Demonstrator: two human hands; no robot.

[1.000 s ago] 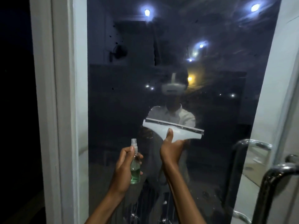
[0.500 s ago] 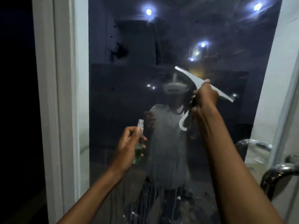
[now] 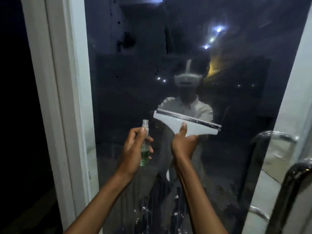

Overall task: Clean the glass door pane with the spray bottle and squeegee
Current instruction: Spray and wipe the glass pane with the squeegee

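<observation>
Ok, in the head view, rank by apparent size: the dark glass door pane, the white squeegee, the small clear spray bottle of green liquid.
1. Dark glass door pane, by far the largest.
2. White squeegee with its black rubber strip.
3. Small clear spray bottle of green liquid, partly hidden by the left hand.

The glass pane (image 3: 219, 98) stood directly ahead, with the door frame (image 3: 55, 98) along its left edge and a door handle (image 3: 292, 191) at the lower right, nearer than the glass. The left hand (image 3: 133, 149) held the spray bottle (image 3: 145, 146) upright before the lower middle of the pane; just to its right, apart from it, the right hand (image 3: 183, 144) gripped the squeegee (image 3: 184, 123). The squeegee's blade lay above that hand, at the glass, its right end tilted lower than its left.
</observation>
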